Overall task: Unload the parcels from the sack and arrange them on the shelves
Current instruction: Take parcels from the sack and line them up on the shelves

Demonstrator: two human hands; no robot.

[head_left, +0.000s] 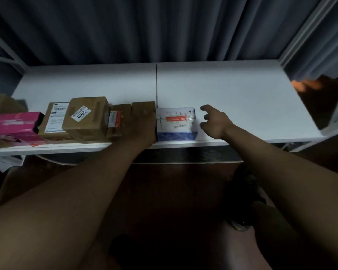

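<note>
A white and blue parcel (176,124) with an orange label stands on the white shelf (242,98), near its front edge. My left hand (142,127) rests against the parcel's left side, between it and the brown boxes. My right hand (213,121) hovers just right of the parcel, fingers spread and loosely curled, holding nothing. Left of my hands stands a row of parcels: a small brown box (142,108), a brown box marked 2001 (88,117), a flat brown box (55,119) and a pink box (16,125). The sack is not in view.
A dark curtain (164,30) hangs behind the shelf. The shelf's right half is bare white board. White frame posts (300,36) rise at the right. Below the shelf the floor is dark, with a shoe (242,191) visible.
</note>
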